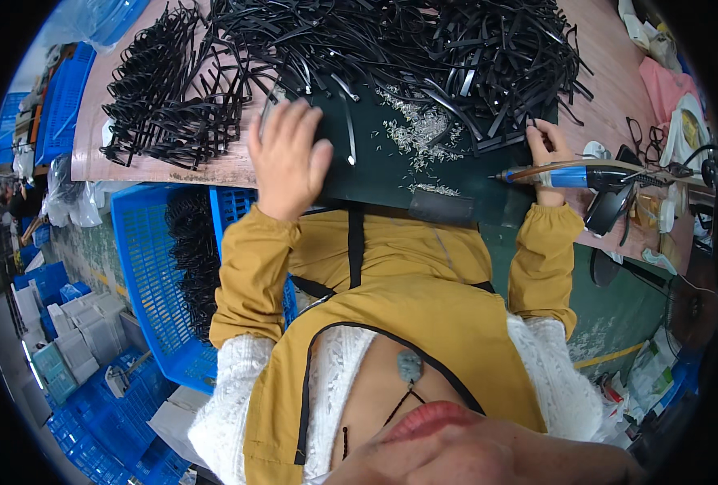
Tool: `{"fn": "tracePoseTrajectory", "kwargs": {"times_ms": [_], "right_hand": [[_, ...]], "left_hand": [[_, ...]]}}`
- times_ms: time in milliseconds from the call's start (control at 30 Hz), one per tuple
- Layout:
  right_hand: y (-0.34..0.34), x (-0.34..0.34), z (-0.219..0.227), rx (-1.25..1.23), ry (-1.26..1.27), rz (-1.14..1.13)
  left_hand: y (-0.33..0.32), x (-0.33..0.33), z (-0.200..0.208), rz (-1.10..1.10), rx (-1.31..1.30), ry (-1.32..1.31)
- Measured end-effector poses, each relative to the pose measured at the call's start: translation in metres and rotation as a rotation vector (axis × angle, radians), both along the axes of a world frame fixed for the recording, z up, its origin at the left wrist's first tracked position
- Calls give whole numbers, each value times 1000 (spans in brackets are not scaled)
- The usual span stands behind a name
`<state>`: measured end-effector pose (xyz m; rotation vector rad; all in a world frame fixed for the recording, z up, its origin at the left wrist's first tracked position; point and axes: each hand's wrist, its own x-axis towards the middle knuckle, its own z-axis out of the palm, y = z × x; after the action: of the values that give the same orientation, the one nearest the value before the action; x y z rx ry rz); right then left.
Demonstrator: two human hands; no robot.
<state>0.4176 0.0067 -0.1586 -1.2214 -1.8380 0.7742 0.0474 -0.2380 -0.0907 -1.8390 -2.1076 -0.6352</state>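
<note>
Left hand (pixel 290 153) open, fingers apart, near loose black strip (pixel 350 131) by desk's (pixel 609 105) near edge. Right hand (pixel 548 149) at strip pile's (pixel 496 65) right end; cannot tell if gripping. Silver bits (pixel 423 133) between hands, seemingly for easy reach.

Workshop, it seems | black parts (pixel 504 48) heaped far on my bench (pixel 605 61) | crates (pixel 145 267) at left | tool (pixel 570 176) at right

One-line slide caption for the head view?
Left hand and right hand near a heap of black strips, small silvery pieces scattered on the dark surface between them.
</note>
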Motion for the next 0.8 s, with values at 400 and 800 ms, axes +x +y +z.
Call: {"fn": "tracePoseTrajectory", "kwargs": {"times_ms": [400, 800], "right_hand": [[8, 23, -16, -49, 367, -161], [-12, 25, 36, 270, 1123, -334]], "left_hand": [[189, -93, 52, 484, -521, -13], [81, -51, 106, 211, 436, -471]]}}
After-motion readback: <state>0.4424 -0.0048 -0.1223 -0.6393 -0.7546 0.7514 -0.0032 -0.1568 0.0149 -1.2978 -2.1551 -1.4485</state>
